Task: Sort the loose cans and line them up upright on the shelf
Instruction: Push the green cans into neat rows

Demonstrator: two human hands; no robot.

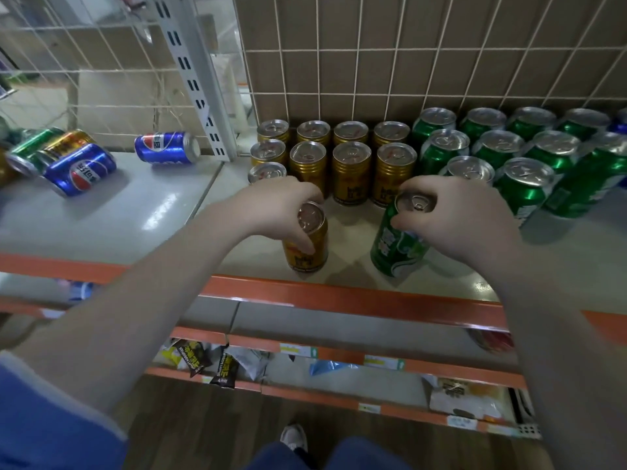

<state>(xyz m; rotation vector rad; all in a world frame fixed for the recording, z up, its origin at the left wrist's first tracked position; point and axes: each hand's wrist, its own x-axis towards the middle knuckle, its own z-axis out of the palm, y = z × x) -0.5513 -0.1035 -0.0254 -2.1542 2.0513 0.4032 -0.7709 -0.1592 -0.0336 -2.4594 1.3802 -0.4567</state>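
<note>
cans (23, 154) cut off at left edge

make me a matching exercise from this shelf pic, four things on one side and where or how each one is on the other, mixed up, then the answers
Things
1. gold can under the left hand
2. green can under the right hand
3. lone blue can
4. gold block

States
A. lying on its side alone, near the grey upright post
B. standing in rows against the back grid
C. gripped from the top, tilted, right of the other held can
D. gripped from the top, upright, near the orange shelf edge

Pairs: 1-D, 2-C, 3-A, 4-B
</note>
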